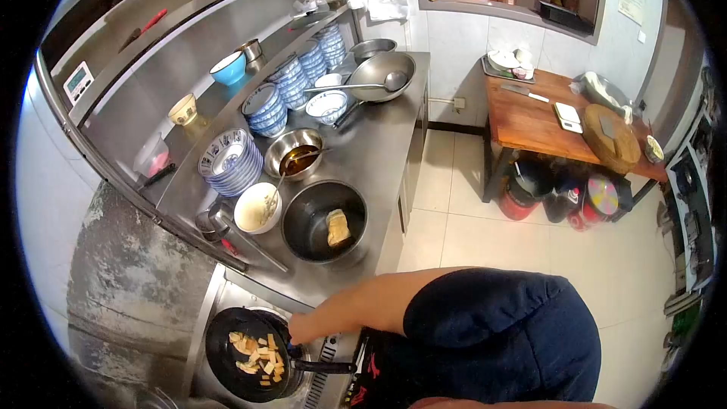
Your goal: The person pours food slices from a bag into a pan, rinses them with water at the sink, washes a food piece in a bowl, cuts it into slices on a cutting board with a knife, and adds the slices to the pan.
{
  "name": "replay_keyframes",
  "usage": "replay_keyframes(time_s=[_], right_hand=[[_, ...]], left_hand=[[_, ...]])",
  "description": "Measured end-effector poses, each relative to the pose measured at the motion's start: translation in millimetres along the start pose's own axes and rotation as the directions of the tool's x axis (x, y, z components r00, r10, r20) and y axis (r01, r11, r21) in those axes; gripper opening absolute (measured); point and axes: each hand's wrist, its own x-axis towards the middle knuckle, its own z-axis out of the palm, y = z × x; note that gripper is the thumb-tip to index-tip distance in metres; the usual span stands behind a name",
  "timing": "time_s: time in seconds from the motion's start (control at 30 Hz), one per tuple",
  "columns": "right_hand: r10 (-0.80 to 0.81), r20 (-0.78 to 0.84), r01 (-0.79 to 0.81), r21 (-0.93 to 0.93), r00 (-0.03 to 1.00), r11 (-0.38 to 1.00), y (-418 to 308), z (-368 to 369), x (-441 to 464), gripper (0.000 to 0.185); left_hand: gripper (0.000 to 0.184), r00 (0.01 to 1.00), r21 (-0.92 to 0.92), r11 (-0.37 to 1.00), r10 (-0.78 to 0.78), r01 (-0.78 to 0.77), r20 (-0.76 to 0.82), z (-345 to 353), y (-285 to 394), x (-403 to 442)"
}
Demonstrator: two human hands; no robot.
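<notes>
My right hand [303, 329] reaches in from the right to the near rim of a black pan [219, 348] on the stove. Its fingers look closed around something dark at the rim, too small to make out. Several pale yellow, flat pieces of food [265, 360] lie in the pan. A black handle [326, 367] extends to the right, just below my hand. My left hand is out of view; only a strip of bare arm shows at the bottom edge.
A deep black pot [307, 208] with a yellowish block, a white bowl [257, 208] and a steel bowl [284, 140] of dark liquid stand on the steel counter [371, 155]. Farther back are stacked bowls [227, 159] and a wok [379, 72]. A wooden table [522, 125] stands at the right.
</notes>
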Motion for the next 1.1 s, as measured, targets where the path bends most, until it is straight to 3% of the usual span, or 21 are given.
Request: replay_keyframes(time_s=[0.23, 0.33, 0.4, 0.43, 0.47, 0.5, 0.53, 0.57, 0.6, 0.63, 0.67, 0.7, 0.73, 0.8, 0.87, 0.93, 1.0, 1.03, 1.1], right_hand=[[0.018, 0.042, -0.019, 0.012, 0.999, 1.000, -3.0, -1.6, -2.7, 0.019], [-0.014, 0.040, 0.020, -0.147, 0.999, 0.989, -2.3, 1.9, -8.4, 0.020], [-0.039, -0.155, 0.052, 0.083, 0.987, 0.995, 15.2, 11.4, -27.1, 0.017], [0.030, -0.260, 0.080, 0.404, 0.965, 0.911, 23.3, -19.2, -63.4, 0.016], [-0.018, -0.248, 0.108, 0.357, 0.969, 0.928, 33.9, -64.2, -106.5, 0.013], [-0.042, -0.128, 0.099, 0.480, 0.991, 0.872, 43.4, -119.4, -149.2, 0.014], [0.106, -0.003, -0.092, 0.479, 0.994, 0.873, 60.8, -98.5, -147.2, 0.018], [0.207, 0.090, -0.226, 0.415, 0.974, 0.881, 70.7, -134.1, -168.5, 0.022], [0.259, 0.128, -0.286, 0.544, 0.957, 0.789, 91.9, -145.7, -181.3, 0.024], [0.331, 0.047, -0.291, 0.603, 0.942, 0.743, 108.5, -174.0, -201.7, 0.030], [0.414, -0.169, -0.252, 0.575, 0.894, 0.778, 129.7, -182.5, -215.0, 0.036], [0.485, -0.261, -0.250, 0.605, 0.835, 0.756, 151.8, -198.5, -226.3, 0.040], [0.484, -0.514, -0.224, 0.486, 0.708, 0.844, 176.5, -201.5, -229.3, 0.039], [0.503, -0.711, -0.277, 0.420, 0.491, 0.864, 215.8, -231.0, -234.0, 0.033], [0.485, -0.773, -0.361, 0.352, 0.409, 0.864, 255.5, -251.8, -222.9, 0.029], [0.508, -0.756, -0.430, 0.330, 0.413, 0.841, 296.5, -264.1, -195.9, 0.027], [0.481, -0.789, -0.464, 0.286, 0.383, 0.838, 346.7, -267.6, -156.5, 0.023], [0.492, -0.778, -0.524, 0.251, 0.392, 0.814, 368.3, -272.6, -136.4, 0.023], [0.521, -0.722, -0.611, 0.173, 0.455, 0.773, 412.4, -287.8, -96.0, 0.023]], left_hand=[[0.035, 0.999, 0.015, 1.000, 0.025, -0.025, -0.025, -3.8, -5.0, 4.7], [0.035, 0.998, -0.017, 1.000, 0.022, -0.023, -0.057, -12.7, -14.0, 0.8], [0.035, 0.995, -0.060, 0.998, -0.001, -0.005, -0.100, -26.7, -30.4, -10.6], [0.035, 0.990, -0.094, 0.996, -0.021, 0.008, -0.140, -33.8, -40.7, -19.1], [0.035, 0.986, -0.120, 0.993, -0.038, 0.019, -0.164, -40.1, -53.1, -29.7], [0.035, 0.981, -0.149, 0.989, -0.053, 0.025, -0.187, -41.8, -61.9, -37.4], [0.035, 0.974, -0.175, 0.984, -0.070, 0.032, -0.215, -41.4, -67.0, -45.1], [0.035, 0.968, -0.195, 0.980, -0.087, 0.041, -0.234, -39.0, -71.1, -48.9], [0.035, 0.962, -0.213, 0.976, -0.095, 0.040, -0.254, -36.2, -72.6, -50.9], [0.035, 0.956, -0.226, 0.973, -0.107, 0.045, -0.272, -33.3, -75.0, -53.3], [0.035, 0.949, -0.243, 0.969, -0.120, 0.047, -0.291, -29.9, -76.4, -54.1], [0.034, 0.943, -0.254, 0.966, -0.124, 0.044, -0.308, -25.1, -77.9, -55.5], [0.034, 0.937, -0.264, 0.963, -0.134, 0.047, -0.322, -20.5, -79.7, -56.1], [0.034, 0.922, -0.288, 0.956, -0.153, 0.048, -0.355, -9.9, -85.1, -61.8], [0.034, 0.908, -0.302, 0.952, -0.169, 0.050, -0.383, 1.7, -94.1, -70.2], [0.034, 0.891, -0.305, 0.951, -0.182, 0.052, -0.416, 11.9, -103.7, -81.9], [0.034, 0.884, -0.189, 0.982, -0.098, 0.011, -0.457, 22.2, -125.3, -97.1], [0.034, 0.868, 0.127, 0.987, 0.147, -0.098, -0.474, 24.0, -150.2, -108.7], [0.034, 0.681, 0.667, 0.694, 0.628, -0.271, -0.376, 27.9, -189.4, -129.6]])
